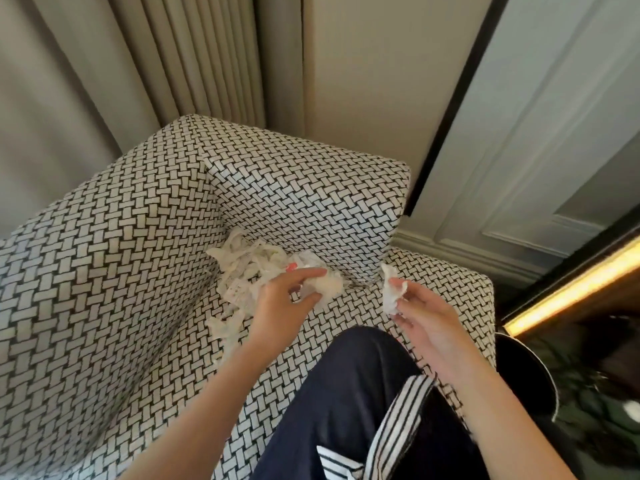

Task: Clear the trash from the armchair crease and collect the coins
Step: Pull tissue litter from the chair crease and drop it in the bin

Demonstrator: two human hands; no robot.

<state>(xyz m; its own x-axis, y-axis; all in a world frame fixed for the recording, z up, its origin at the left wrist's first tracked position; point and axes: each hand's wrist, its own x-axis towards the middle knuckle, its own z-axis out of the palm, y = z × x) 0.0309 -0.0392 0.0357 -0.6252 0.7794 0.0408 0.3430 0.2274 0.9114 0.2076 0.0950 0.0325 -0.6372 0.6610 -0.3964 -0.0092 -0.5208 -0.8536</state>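
Print on the crumpled paper strips is illegible. A white wad is pinched by the left hand, a tissue scrap by the right hand.

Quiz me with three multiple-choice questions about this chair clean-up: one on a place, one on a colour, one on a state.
1. Where does the paper pile lie?
A) on the floor
B) in the armchair crease
C) in a drawer

2. The armchair fabric is:
A) black-and-white weave
B) plain red
C) green stripes

3. The right hand is:
A) flat and empty
B) pinching a crumpled tissue
C) holding coins

Answers:
1. B, the scraps sit where seat meets back.
2. A, the woven pattern covers the whole chair.
3. B, its fingertips pinch white tissue.
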